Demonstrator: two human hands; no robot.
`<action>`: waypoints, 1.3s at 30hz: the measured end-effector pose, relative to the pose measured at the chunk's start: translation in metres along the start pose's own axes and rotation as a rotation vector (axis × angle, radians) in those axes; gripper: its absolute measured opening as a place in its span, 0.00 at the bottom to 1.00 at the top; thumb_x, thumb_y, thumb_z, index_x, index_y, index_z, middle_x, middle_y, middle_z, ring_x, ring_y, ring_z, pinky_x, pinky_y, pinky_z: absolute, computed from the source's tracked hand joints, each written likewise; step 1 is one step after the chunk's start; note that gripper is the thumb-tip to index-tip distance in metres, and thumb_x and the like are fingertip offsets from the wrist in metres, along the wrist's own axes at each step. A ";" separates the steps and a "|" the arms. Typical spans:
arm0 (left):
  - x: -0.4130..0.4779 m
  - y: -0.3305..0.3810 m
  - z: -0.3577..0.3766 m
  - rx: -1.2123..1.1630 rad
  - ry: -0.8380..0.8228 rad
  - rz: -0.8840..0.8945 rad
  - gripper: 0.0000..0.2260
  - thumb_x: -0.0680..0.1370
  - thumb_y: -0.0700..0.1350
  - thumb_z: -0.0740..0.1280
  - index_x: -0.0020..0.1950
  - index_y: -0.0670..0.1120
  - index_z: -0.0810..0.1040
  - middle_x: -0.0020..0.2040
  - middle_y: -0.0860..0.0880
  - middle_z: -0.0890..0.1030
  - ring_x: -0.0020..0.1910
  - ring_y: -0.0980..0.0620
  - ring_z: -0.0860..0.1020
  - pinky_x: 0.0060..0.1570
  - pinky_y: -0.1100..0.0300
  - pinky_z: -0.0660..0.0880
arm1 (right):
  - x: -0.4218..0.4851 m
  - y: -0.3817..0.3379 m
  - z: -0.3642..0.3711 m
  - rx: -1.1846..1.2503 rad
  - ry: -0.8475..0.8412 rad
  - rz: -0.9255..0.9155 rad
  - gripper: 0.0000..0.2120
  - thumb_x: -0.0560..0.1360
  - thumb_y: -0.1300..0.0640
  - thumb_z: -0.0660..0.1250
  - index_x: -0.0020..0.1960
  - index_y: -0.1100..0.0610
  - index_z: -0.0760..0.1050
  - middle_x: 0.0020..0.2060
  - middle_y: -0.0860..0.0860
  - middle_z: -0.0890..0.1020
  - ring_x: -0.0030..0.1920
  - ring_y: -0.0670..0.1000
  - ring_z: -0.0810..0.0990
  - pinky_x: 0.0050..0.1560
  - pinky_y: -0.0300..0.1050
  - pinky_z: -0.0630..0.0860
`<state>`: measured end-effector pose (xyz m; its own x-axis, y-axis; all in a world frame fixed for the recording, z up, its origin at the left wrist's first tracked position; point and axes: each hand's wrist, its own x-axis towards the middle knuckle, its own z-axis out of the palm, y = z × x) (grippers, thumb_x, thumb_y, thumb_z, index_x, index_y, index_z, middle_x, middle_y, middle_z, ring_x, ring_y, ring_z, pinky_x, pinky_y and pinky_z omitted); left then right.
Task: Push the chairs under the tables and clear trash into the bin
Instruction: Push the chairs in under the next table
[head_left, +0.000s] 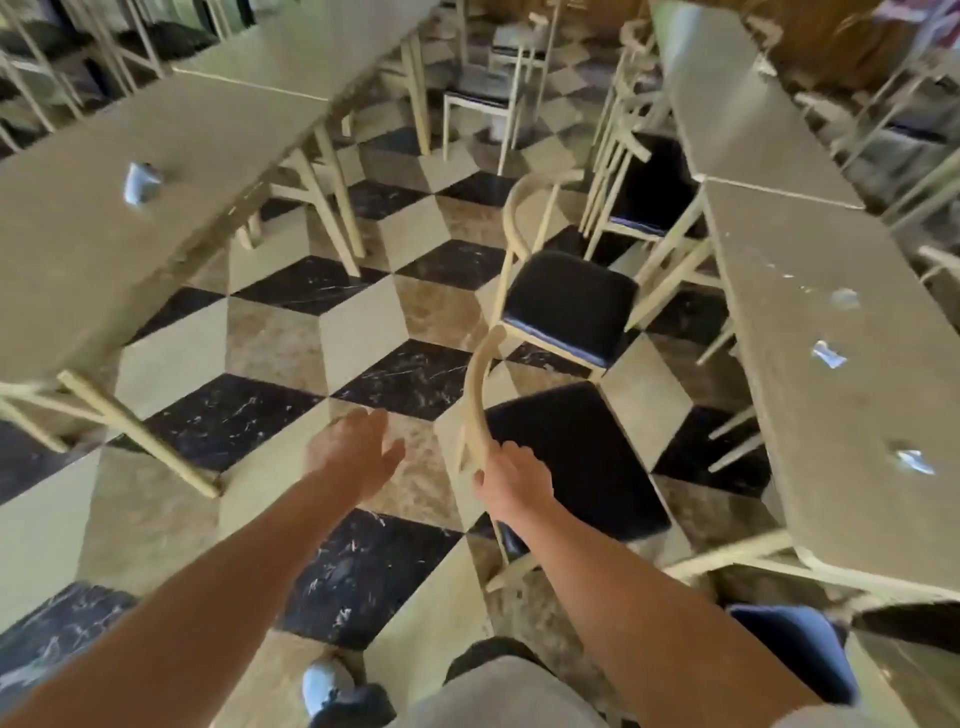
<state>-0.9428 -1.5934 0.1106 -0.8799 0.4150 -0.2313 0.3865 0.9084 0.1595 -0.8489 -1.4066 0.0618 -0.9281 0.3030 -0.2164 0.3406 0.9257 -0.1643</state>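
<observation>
A pale wooden chair (566, 457) with a dark seat stands in the aisle beside the right table (857, 415), its seat partly out from under it. My right hand (511, 480) grips the lower end of its curved backrest (478, 395). My left hand (356, 449) hovers open just left of the backrest, touching nothing. A second chair (566, 306) of the same kind stands farther along, also out from the table. Crumpled bits of trash (828, 354) lie on the right table, and another crumpled piece (140, 182) lies on the left table (104, 249).
The aisle of checkered tiles (322, 364) runs between two long rows of tables. More chairs (639, 197) sit tucked along the right row and at the far end. A blue-seated chair (800, 649) is at my right leg. No bin is in view.
</observation>
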 end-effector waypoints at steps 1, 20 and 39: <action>0.018 -0.007 -0.007 0.018 -0.023 0.049 0.17 0.83 0.58 0.56 0.63 0.47 0.71 0.63 0.46 0.75 0.60 0.45 0.76 0.54 0.52 0.75 | 0.004 -0.010 -0.003 0.039 -0.003 0.054 0.18 0.79 0.47 0.63 0.65 0.56 0.72 0.53 0.54 0.79 0.54 0.58 0.77 0.45 0.51 0.74; 0.217 0.009 0.023 0.121 -0.259 0.751 0.16 0.81 0.56 0.58 0.61 0.47 0.72 0.54 0.49 0.76 0.54 0.47 0.77 0.53 0.49 0.77 | 0.056 0.004 0.036 0.275 -0.126 0.891 0.07 0.80 0.49 0.60 0.54 0.52 0.69 0.51 0.51 0.78 0.47 0.53 0.73 0.51 0.48 0.76; 0.297 0.049 0.102 0.322 -0.089 1.485 0.24 0.78 0.66 0.58 0.57 0.46 0.71 0.50 0.46 0.75 0.51 0.44 0.72 0.55 0.50 0.69 | 0.061 -0.036 0.083 0.245 -0.031 1.074 0.24 0.81 0.38 0.58 0.69 0.52 0.69 0.65 0.52 0.73 0.65 0.56 0.70 0.65 0.54 0.71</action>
<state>-1.1573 -1.4202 -0.0484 0.3622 0.9253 -0.1122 0.9313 -0.3541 0.0857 -0.9049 -1.4403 -0.0258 -0.1280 0.9144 -0.3840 0.9917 0.1128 -0.0618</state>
